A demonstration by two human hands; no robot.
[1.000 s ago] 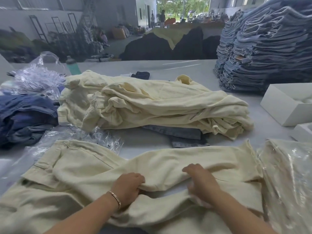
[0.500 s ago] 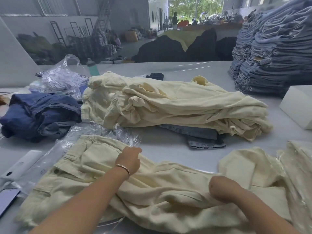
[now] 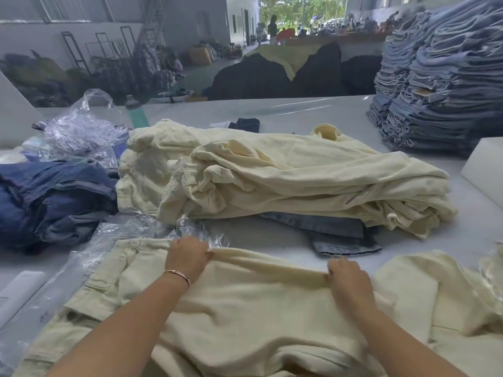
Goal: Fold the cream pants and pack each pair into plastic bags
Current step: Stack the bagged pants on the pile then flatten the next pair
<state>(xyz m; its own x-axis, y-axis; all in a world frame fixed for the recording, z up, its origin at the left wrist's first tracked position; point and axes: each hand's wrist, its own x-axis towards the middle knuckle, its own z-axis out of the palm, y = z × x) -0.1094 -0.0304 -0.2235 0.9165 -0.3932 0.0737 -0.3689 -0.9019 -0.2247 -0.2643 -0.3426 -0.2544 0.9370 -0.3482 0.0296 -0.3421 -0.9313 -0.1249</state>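
Note:
A pair of cream pants (image 3: 245,308) lies spread across the near edge of the table, waist to the left. My left hand (image 3: 186,257) and my right hand (image 3: 347,278) each pinch the far edge of one leg, and the cloth is pulled taut between them and lifted a little. Behind it sits a heap of several more cream pants (image 3: 285,178). Clear plastic bags (image 3: 81,131) lie crumpled at the far left, and another clear bag (image 3: 117,235) lies flat under the waist end. A bagged cream pair (image 3: 492,270) shows at the right edge.
Dark blue jeans (image 3: 51,197) are piled at the left. A tall stack of light blue jeans (image 3: 441,83) fills the far right. A white box (image 3: 487,172) stands at the right, grey denim (image 3: 337,235) lies under the cream heap, and a green bottle (image 3: 136,112) stands behind it.
Both hands moved away from me to the far edge of the pants leg and took hold of it, lifting and stretching it. The view shifted slightly left.

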